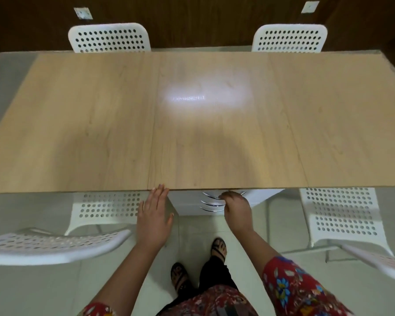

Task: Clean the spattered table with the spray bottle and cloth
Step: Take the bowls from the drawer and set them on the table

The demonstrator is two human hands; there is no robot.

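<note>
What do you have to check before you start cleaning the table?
1. Is the bottle in sight: not ok, none shows.
2. Is the cloth in sight: not ok, none shows.
3. Is the left hand free: ok, open at the table edge.
4. Is the right hand free: not ok, it grips a drawer handle under the table.
5. Where the spatter is: cannot tell, no spots show and glare covers the middle.
</note>
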